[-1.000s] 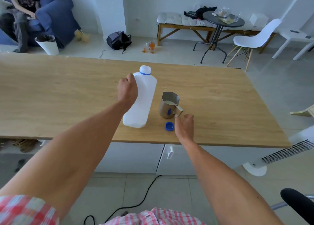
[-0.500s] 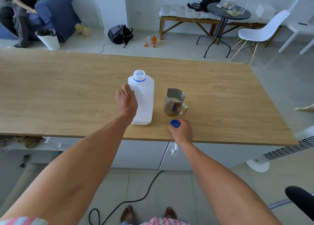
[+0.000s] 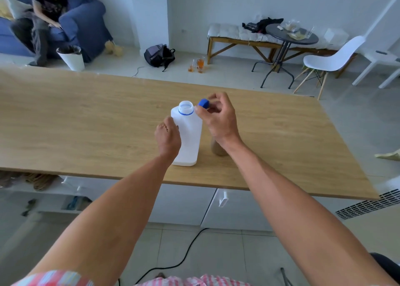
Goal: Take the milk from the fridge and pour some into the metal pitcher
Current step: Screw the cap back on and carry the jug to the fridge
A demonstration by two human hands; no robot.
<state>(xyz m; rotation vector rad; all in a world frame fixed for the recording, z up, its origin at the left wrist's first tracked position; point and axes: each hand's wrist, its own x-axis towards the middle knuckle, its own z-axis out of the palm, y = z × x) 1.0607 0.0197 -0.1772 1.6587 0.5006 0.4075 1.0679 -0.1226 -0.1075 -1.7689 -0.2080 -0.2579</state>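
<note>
Two hands busy: my left hand [image 3: 168,137] grips the upright milk bottle [image 3: 187,134] on the table [image 3: 86,121], my right hand [image 3: 218,119] pinches the blue cap [image 3: 204,103] just beside its open neck. My wrist hides the pitcher [image 3: 218,150] behind it; lowering carelessly could knock it, or cross-thread the cap.

The room was bright with soft, even daylight, and shadows on the worktop [image 3: 86,123] were faint. The wide lens curved the worktop edges. The corners were smeared, and the seated person [image 3: 43,15] looked blurred.
</note>
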